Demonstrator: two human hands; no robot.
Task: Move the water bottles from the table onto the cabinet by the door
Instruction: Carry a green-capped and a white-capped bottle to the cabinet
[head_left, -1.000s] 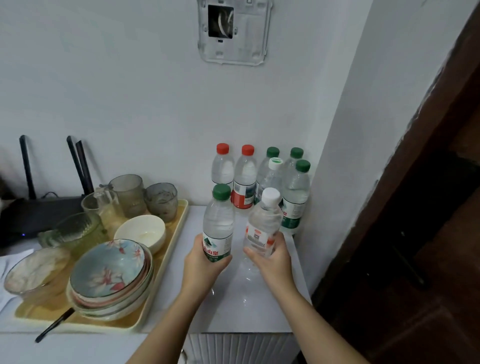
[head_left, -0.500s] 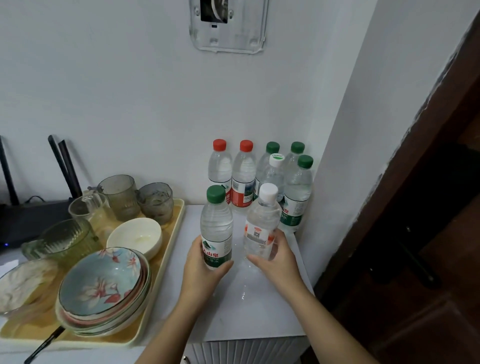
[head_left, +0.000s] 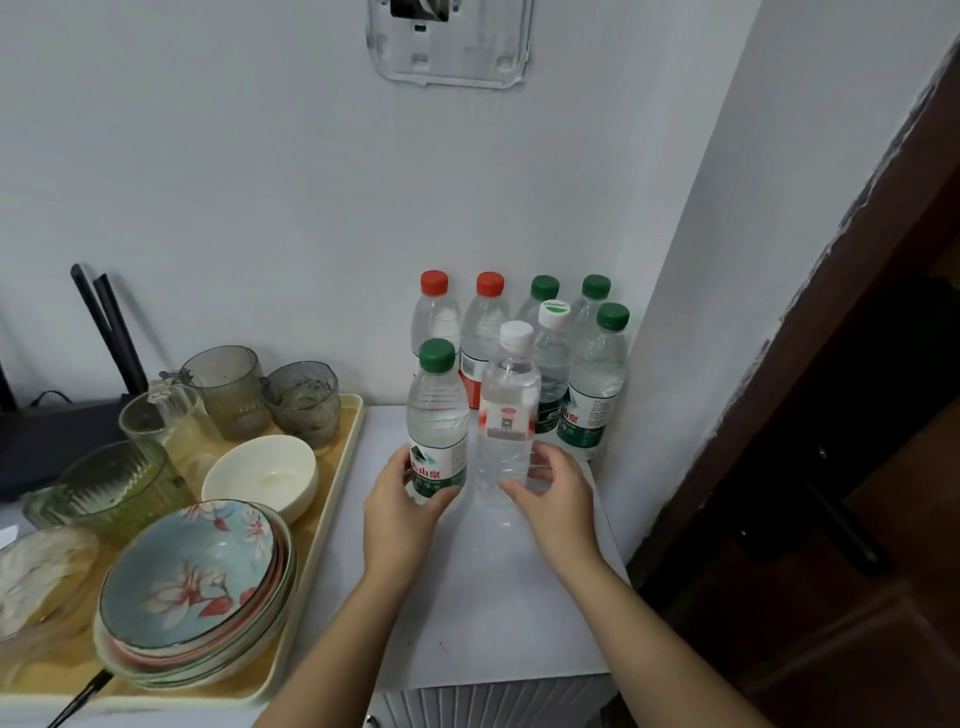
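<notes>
Since a second ago your two hands and the two bottles they hold have gone forward, closer to the bottles at the wall. Your left hand (head_left: 400, 509) grips the green-capped bottle (head_left: 436, 415) with thumb and fingers curled round its lower label. Your right hand (head_left: 558, 499) is curled round the lower part of the white-capped bottle (head_left: 509, 410).

Both bottles are upright and side by side, almost touching, over the white cabinet top (head_left: 493, 613). You cannot tell whether their bases rest on it, because your hands hide them. The green-capped bottle is clear plastic with a white, green and red label, and it is nearly full of water. The white-capped bottle is clear and ribbed, with a small label that has red on it.

Just behind them six other bottles (head_left: 597, 384) stand in the corner against the wall (head_left: 260, 182): two with red caps, three with green caps, and one with a white and green cap.

At your left a yellow tray (head_left: 332, 499) carries stacked bowls (head_left: 192, 582) and glass cups (head_left: 228, 389).
</notes>
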